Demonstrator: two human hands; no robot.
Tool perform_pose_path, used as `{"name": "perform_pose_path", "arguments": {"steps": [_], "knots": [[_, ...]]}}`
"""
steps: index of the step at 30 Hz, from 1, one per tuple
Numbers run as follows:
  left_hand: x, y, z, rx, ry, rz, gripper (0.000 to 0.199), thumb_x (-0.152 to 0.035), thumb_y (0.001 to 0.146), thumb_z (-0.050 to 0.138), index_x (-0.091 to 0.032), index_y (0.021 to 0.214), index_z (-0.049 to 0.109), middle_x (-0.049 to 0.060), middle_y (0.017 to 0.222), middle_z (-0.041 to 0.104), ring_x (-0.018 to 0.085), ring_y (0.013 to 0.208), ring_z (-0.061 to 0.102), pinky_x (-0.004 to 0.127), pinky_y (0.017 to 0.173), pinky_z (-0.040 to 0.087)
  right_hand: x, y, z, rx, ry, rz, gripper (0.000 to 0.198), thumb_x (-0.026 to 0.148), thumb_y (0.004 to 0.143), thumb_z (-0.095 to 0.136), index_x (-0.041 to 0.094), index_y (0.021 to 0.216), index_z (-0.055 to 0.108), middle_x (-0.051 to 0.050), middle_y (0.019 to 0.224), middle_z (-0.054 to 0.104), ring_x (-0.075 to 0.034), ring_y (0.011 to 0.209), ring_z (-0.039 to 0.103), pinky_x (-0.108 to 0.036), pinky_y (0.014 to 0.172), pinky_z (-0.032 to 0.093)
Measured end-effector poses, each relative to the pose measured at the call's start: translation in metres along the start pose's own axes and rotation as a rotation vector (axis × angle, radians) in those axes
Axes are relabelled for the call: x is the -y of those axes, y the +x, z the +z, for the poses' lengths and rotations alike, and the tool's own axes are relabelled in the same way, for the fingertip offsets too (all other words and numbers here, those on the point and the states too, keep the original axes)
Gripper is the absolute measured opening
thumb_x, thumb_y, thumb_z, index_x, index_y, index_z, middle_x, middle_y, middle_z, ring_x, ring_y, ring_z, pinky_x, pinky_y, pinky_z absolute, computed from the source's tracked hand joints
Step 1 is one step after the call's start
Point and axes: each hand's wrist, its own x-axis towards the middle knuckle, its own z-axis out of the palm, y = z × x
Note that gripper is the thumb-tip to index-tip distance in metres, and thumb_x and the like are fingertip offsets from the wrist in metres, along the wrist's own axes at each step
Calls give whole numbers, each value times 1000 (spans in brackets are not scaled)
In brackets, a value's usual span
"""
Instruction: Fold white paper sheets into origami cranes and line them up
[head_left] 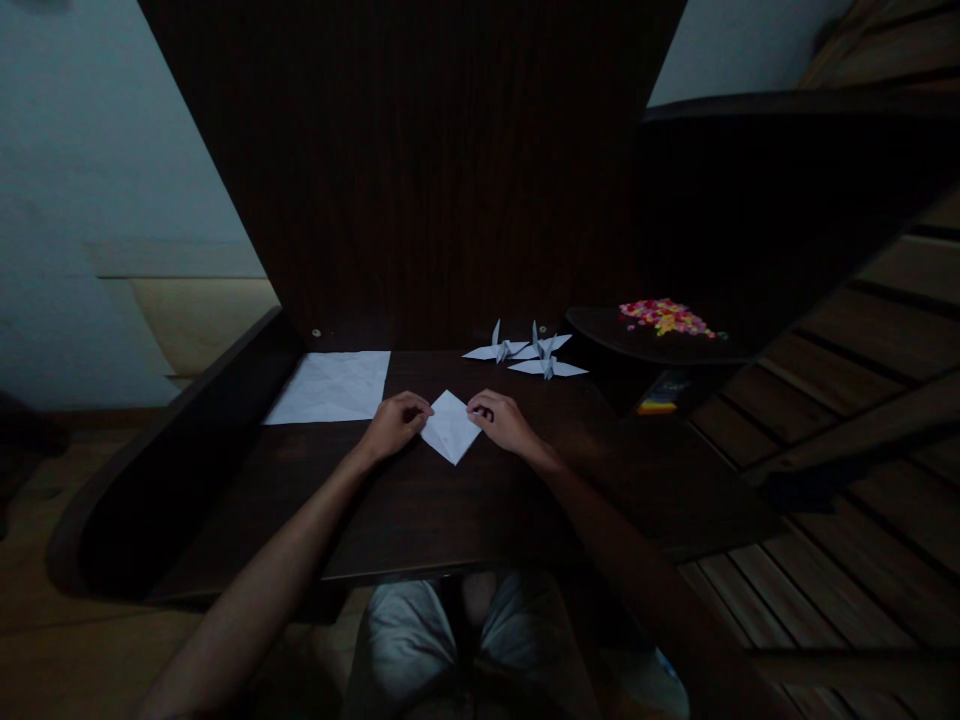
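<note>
A white sheet of paper folded into a diamond [451,430] lies on the dark desk in front of me, one point toward me. My left hand [397,424] pinches its left corner between thumb and fingers. At the opposite corner, my right hand [504,420] grips the edge with curled fingers. Just beyond my right hand sit several folded paper cranes [549,368], close together with wings spread. A larger white sheet with creases [330,388] lies flat to the left of my left hand.
On a raised corner shelf [600,330] at the right is a pile of small pink, red and yellow pieces [667,318]. Below it is something with a yellow edge [657,407]. A tall dark panel [420,180] backs the desk, and a raised side board [172,450] bounds its left.
</note>
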Motion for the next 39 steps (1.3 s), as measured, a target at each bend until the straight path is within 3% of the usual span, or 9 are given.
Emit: {"name": "perform_pose_path", "arguments": {"steps": [3,6,11,16,32,39], "knots": [[4,-1,0,88,151,90,15,-20,74,56,-19,79,70,7,88,68,22,84,61,34,81,44,-4,-1,-1,108,-103,-111,15,13,81,57,19,85,70,-7,99,68,-20,91,54,-38,85,41],[6,-2,-1,148,271,164,16,-28,77,58,-19,84,70,7,92,68,23,90,59,37,86,43,-7,-3,-3,161,-171,-125,19,16,83,56,21,93,71,-6,114,66,-21,97,50,-40,88,41],[4,-4,-10,235,358,213,45,-53,70,67,-16,96,69,9,101,68,24,98,57,37,88,44,-3,-5,-13,273,-201,-81,29,20,77,63,20,106,68,-4,118,64,-22,100,50,-37,89,43],[3,-4,-17,306,404,236,62,-60,62,70,-14,103,68,10,106,68,25,100,56,37,89,43,2,-6,-20,325,-218,-99,40,25,69,70,20,108,66,-4,122,62,-24,104,48,-41,91,40],[3,-3,-18,321,399,214,36,-47,82,56,-19,98,72,8,108,68,23,101,56,38,89,44,4,-4,-21,331,-158,-71,34,26,77,66,20,110,65,-5,120,63,-23,100,48,-40,91,40],[10,-1,-18,351,366,235,28,-39,85,55,-20,100,70,8,109,68,22,102,57,37,89,44,-3,-4,-17,304,-187,-62,39,15,74,64,19,113,64,-5,117,64,-21,98,49,-37,89,42]]}}
